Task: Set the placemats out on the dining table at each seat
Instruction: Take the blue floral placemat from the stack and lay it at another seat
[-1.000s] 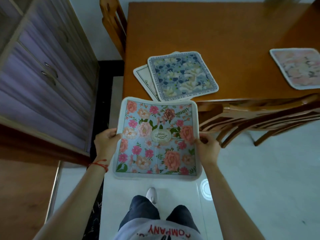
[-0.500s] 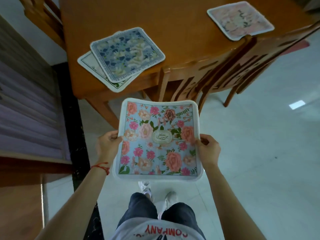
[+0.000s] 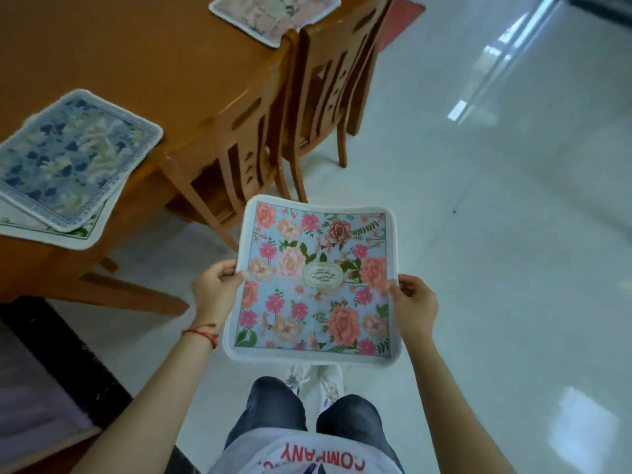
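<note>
Left hand (image 3: 214, 293) pinching the left edge of the floral placemat (image 3: 313, 280), thumb on top, fingers curled under; grip closed tight on the border, red string bracelet (image 3: 202, 332) at the wrist. Right hand (image 3: 414, 304) pinching the right edge the same way, thumb over the white rim, fingers folded beneath. Mat held flat and face up between both hands, in the air over the floor (image 3: 496, 234), well clear of the counter (image 3: 154, 63), its far corners slightly curled.

On the counter's near-left corner, a blue placemat (image 3: 73, 155) stacked on a white placemat (image 3: 68, 234), the lower one jutting past the counter's edge. At the far end, a pink placemat (image 3: 273, 15) lying flat at the counter's edge, just behind the top rail of the far chair (image 3: 338, 83). Near chair (image 3: 246, 159) tucked against the counter's long side, its back just beyond the held mat's far edge.

Wide open tile floor to the right and ahead, glossy with light reflections. Dark rug (image 3: 68, 364) on the left near the counter leg. Below the mat, dark trousers and white shoes (image 3: 314, 381) on the floor.
</note>
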A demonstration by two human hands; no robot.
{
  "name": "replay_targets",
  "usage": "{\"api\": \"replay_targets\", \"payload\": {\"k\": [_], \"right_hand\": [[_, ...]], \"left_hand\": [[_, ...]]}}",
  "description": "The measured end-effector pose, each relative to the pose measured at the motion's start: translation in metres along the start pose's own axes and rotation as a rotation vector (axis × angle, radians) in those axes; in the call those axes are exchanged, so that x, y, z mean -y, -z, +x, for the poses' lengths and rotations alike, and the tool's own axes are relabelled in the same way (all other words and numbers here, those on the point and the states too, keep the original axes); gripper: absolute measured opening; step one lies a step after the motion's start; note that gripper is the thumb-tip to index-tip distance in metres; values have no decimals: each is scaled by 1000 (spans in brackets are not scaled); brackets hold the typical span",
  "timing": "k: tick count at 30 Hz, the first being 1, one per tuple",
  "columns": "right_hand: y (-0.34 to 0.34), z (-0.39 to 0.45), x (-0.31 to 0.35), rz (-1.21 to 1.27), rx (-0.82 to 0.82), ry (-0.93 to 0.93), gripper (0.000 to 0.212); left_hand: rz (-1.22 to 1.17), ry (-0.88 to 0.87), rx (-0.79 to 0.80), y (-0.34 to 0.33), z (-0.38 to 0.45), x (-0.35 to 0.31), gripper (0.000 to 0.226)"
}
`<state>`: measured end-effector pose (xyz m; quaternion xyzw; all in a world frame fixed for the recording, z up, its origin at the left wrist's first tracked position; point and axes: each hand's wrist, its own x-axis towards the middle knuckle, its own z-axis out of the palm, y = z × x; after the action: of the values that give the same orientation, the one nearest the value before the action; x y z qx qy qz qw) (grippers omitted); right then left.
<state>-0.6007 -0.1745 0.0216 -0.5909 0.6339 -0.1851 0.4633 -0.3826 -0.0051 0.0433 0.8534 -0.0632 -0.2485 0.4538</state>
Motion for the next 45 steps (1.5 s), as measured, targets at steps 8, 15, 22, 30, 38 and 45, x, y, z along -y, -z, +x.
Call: {"api": "replay_targets", "payload": {"k": [8,15,22,30,38,45], "right_hand": [[26,-1,-33,73,-239,-152,19],[48,10,-47,164,-393,-249,13],[77,62,-48,180,-479,-273,14],[134,176,-36,178,-476,-249,18],[188,285,0,222,-469,-218,15],[210,381,35,241,-480,-205,13]], "left_hand": [[143,-115,243,-58,36,-34,21],[256,-206,365,-118,59,-59,23],[283,-266,426,-192,76,-100,24],[272,-264,427,-296,94,-170,25],[257,-290,391,-382,118,-251,22],[236,-301,414,-452,165,-315,22]]}}
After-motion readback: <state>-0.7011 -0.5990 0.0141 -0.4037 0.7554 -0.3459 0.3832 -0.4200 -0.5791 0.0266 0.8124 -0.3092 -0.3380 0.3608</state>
